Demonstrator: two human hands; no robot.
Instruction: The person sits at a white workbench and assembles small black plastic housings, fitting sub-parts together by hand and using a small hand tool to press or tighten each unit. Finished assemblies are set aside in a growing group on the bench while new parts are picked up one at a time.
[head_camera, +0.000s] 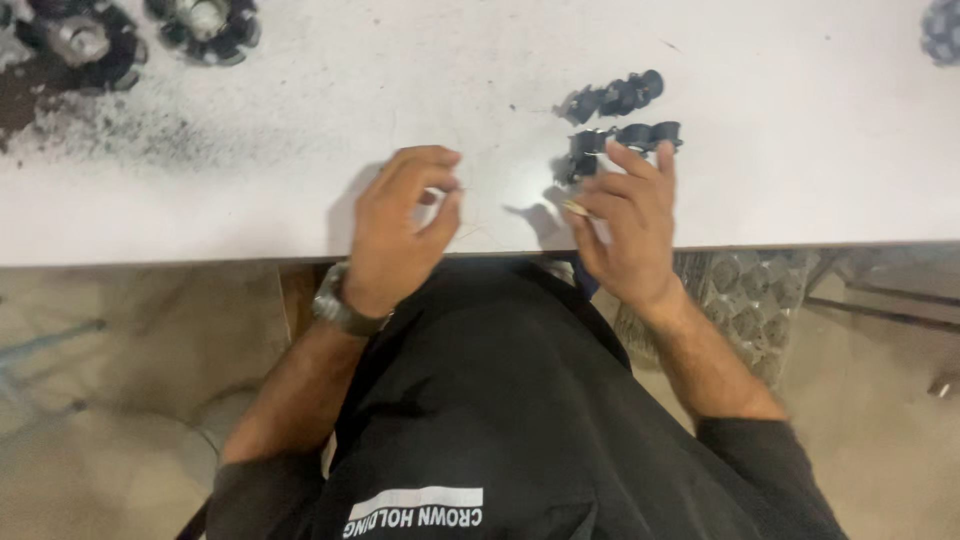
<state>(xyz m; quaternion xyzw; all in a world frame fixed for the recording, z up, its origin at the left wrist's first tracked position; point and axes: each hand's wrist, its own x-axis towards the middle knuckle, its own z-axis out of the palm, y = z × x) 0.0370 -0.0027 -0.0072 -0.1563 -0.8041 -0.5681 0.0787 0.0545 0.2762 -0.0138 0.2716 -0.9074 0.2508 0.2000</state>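
Left hand (400, 225) fingers curl nearly closed, pinching what looks like a thin wire, hard to tell. Right hand (625, 225) fingers half open, tips touching the near row of black clips (625, 140). Second clip row (612, 97) lies just beyond the fingers. White desk (250, 200), sooty far left by the black round parts (205, 25); concrete floor below.

Left hand (400, 225) curled over white table (250, 200), fingertips pinched, wristwatch (338, 308) on wrist. Right hand (625, 225) fingers spread, touching small black clips (620, 140); second clip row (612, 98) just beyond. Black round parts (205, 25) top left
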